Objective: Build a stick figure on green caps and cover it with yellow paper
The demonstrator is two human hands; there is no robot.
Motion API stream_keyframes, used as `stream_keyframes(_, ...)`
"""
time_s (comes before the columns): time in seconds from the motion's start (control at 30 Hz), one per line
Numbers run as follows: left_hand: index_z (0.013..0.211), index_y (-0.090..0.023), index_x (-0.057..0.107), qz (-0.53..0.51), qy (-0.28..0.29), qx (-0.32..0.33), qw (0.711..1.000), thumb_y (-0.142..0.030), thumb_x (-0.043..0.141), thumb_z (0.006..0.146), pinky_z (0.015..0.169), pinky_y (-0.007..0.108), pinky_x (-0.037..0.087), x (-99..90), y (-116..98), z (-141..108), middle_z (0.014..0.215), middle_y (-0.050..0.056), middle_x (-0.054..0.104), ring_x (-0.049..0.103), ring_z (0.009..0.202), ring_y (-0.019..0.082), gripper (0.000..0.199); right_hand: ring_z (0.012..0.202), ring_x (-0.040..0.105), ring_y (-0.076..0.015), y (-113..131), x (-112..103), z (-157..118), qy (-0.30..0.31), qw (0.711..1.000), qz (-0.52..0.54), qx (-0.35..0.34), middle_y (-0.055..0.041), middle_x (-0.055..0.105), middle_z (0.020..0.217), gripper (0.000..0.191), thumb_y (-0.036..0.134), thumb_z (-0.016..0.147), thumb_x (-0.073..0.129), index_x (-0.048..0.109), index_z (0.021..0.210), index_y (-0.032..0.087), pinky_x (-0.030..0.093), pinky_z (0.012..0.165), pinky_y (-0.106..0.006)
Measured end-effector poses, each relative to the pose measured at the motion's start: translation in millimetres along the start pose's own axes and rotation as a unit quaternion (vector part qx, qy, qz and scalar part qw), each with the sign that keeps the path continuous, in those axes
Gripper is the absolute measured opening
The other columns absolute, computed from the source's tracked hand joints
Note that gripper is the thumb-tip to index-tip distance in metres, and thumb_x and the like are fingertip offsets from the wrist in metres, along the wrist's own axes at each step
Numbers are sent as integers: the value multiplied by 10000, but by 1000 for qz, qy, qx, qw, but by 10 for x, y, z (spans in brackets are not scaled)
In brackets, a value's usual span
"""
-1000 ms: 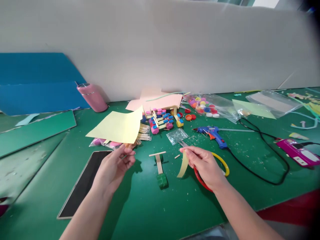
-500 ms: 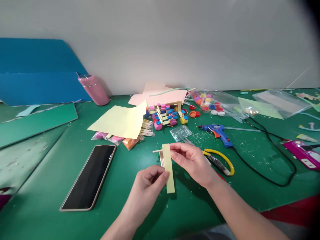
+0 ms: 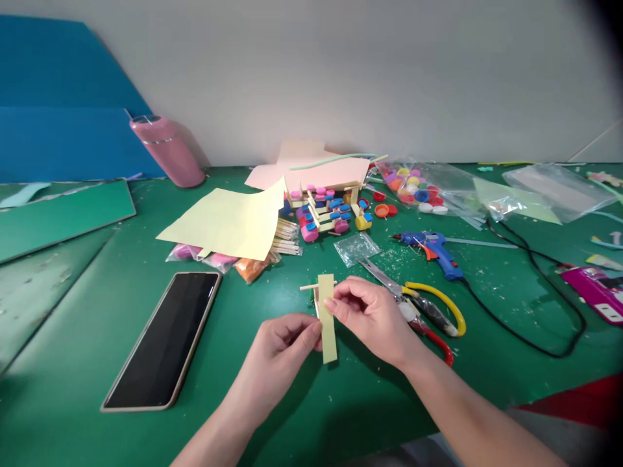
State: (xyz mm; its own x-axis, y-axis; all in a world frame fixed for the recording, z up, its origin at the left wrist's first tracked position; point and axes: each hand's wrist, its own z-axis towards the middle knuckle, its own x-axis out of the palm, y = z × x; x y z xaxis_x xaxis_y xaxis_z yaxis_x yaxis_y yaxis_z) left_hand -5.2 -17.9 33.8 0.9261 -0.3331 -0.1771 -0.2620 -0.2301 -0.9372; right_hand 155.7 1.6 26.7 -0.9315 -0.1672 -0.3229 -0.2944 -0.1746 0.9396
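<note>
A narrow pale yellow paper strip (image 3: 328,334) stands nearly upright between my hands, above the green table. Behind it shows part of a small frame of thin wooden sticks (image 3: 316,299), one stick jutting out to the left near the top; the rest is hidden by the strip. My left hand (image 3: 287,347) pinches the strip's left edge at mid-height, its thumb in front. Higher up, my right hand (image 3: 367,314) is closed on the right edge, thumb pressed on the paper's face. Whether each hand also grips the sticks behind, I cannot tell.
Left lies a phone (image 3: 163,340). Ahead are a yellow sheet (image 3: 224,224), colourful small stick-built pieces (image 3: 324,214) and a bag of bottle caps (image 3: 409,185). Pliers (image 3: 433,311) and a blue glue gun (image 3: 431,246) with a black cord lie right. A pink bottle (image 3: 168,150) leans at the back.
My right thumb has moved down and inward onto the strip's face. My left hand sits slightly lower-left with its grip kept. The view has shifted, showing more of the pliers.
</note>
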Motion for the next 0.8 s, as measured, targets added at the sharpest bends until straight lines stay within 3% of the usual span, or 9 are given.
stream_keyframes(0.1,658,-151,616,27,-15,21,999,-320,476,824,529,208,340,-24,45,21,611,-4,569,458,577,108,275,615,463,-96,-37,32,33,-29,998,-46,-25,23,495,701,86,231,804,588,594,728,190,385,550,-206)
stream_keyframes(0.27,801,-152,606,141,-100,113,979,-236,473,822,562,234,395,31,222,47,692,16,571,497,613,126,158,633,474,-104,-107,67,95,-50,994,-92,-32,14,510,723,82,246,814,584,607,755,194,399,571,-222)
stream_keyframes(0.43,855,-155,541,211,-109,202,950,-171,499,797,597,236,441,112,304,28,782,34,558,507,667,126,74,614,475,-103,-164,83,118,-70,992,-98,-45,7,514,745,73,252,814,584,604,768,199,400,522,-220)
stream_keyframes(0.53,898,-159,501,256,-120,236,930,-179,527,777,620,262,457,130,333,15,794,45,547,517,710,147,125,601,470,-102,-187,87,130,-82,990,-97,-60,7,513,739,57,240,807,593,610,768,203,403,509,-219)
stream_keyframes(0.67,927,-172,451,297,-120,250,914,-184,531,776,627,290,464,139,401,10,797,48,540,523,734,166,172,598,470,-97,-200,87,147,-87,989,-93,-77,8,523,751,22,214,795,607,624,788,203,404,504,-217)
stream_keyframes(0.8,918,-201,422,299,-115,241,916,-197,529,783,590,283,457,146,455,9,766,17,526,516,681,153,172,593,478,-97,-183,71,164,-78,989,-85,-87,12,535,746,21,194,786,614,627,779,208,397,491,-214)
